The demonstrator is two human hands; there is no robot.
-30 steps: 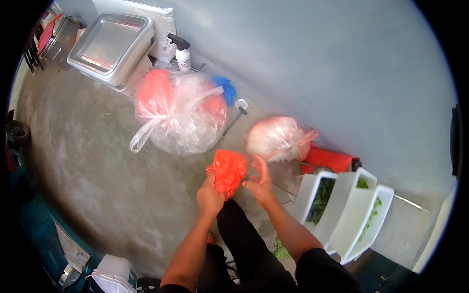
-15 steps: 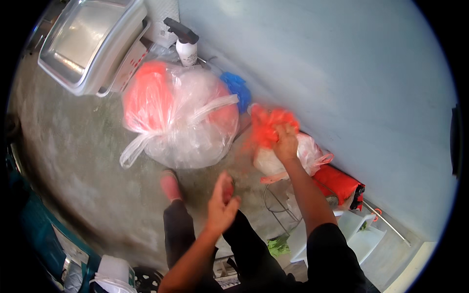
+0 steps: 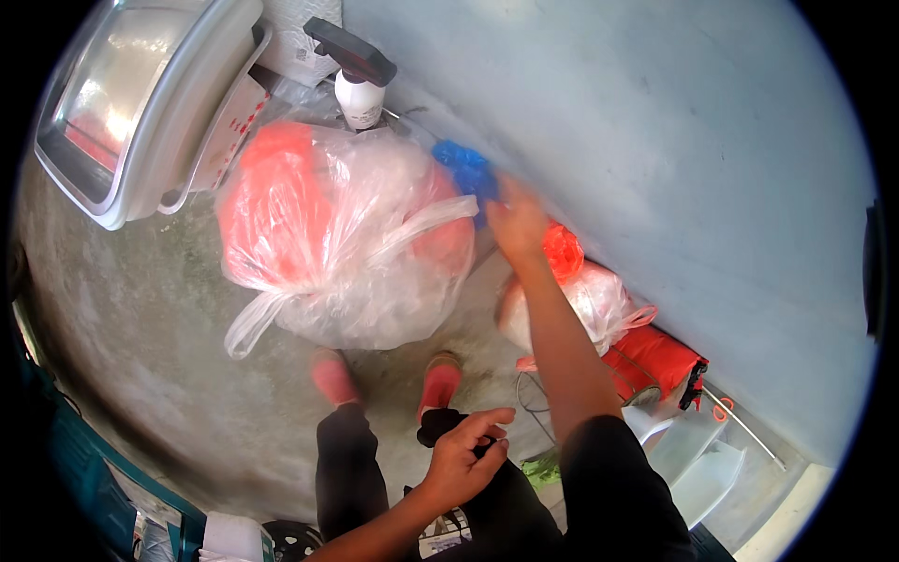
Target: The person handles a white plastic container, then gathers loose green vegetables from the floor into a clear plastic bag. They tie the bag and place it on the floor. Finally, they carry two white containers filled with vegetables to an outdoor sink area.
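My right hand (image 3: pixel 518 217) reaches along the foot of the wall and touches a crumpled blue plastic bag (image 3: pixel 462 169). Motion smears its fingers, so their grip is unclear. Just behind that hand, a bunched red plastic bag (image 3: pixel 563 251) lies on top of a whitish, filled plastic bag (image 3: pixel 588 298). My left hand (image 3: pixel 465 457) hovers over my right leg, empty, with its fingers loosely bent and apart. A large clear plastic bag (image 3: pixel 375 290), knotted and filled with pink and pale contents, rests on the floor ahead of my feet.
Stacked clear-lidded tubs (image 3: pixel 154 103) stand at the far left, beside a white spray bottle (image 3: pixel 360 98) with a black head. Along the wall at right lie a red pack (image 3: pixel 653 361), translucent plastic trays (image 3: pixel 698 464) and a thin rod (image 3: pixel 749 433). Greens (image 3: pixel 541 470) show beside my leg.
My right hand has let go of the red bag and moved forward and left to the blue bag. My left hand has dropped back toward my right leg. The view has shifted slightly.
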